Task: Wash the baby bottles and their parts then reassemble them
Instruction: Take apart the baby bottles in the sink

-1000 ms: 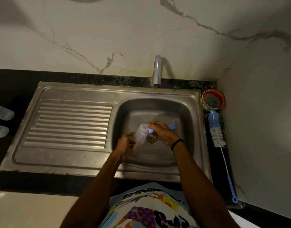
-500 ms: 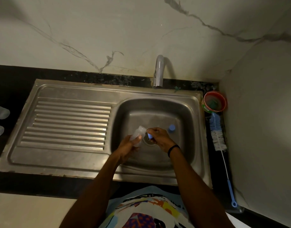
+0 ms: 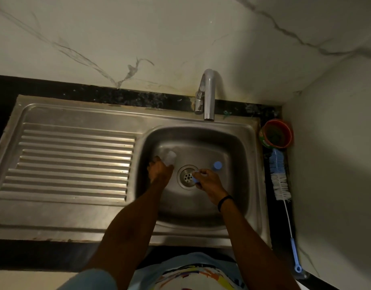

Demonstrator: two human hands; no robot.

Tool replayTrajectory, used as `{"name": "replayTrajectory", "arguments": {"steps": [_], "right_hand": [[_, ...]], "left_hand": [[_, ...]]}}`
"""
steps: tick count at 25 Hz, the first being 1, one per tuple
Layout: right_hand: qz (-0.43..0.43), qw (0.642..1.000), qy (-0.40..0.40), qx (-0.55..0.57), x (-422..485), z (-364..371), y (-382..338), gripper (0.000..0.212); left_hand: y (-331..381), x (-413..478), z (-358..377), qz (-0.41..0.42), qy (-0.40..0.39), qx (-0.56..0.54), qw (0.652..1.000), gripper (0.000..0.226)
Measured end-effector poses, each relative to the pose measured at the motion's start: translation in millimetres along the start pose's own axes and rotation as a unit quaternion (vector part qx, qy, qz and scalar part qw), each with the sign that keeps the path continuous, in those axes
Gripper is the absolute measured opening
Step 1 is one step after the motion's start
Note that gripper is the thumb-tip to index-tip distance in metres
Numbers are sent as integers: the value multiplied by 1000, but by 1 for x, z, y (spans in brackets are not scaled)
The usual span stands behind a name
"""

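Head view: left grip [image 3: 159, 171] clasped the clear bottle body [image 3: 170, 157] in the sink basin [image 3: 201, 143], left of the drain [image 3: 187, 176]. Right grip [image 3: 208, 183] pinched a blue bottle part [image 3: 195, 180] over the drain. The two pieces sat apart, bottle body leftward, long axis pointing away.
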State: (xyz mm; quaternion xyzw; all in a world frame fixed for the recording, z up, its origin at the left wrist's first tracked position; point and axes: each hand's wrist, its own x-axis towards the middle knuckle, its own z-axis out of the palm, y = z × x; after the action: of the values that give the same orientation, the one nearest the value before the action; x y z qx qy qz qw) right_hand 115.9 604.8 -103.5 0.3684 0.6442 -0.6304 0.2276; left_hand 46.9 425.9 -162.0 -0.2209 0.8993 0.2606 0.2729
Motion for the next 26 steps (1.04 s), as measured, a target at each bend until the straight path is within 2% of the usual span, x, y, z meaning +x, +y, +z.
{"name": "replayTrajectory", "arguments": {"steps": [8,20,26], "right_hand": [[30,999,16,5,13,4,-2,26],[29,999,20,9,8,7,-3,24],[34,999,28,11,8,3,1,27]], "left_hand": [[16,18,17,-10,-36,-1,999,84],[12,14,26,-12,-73,48,996,99],[11,15,36,0,-80,54,995,84]]}}
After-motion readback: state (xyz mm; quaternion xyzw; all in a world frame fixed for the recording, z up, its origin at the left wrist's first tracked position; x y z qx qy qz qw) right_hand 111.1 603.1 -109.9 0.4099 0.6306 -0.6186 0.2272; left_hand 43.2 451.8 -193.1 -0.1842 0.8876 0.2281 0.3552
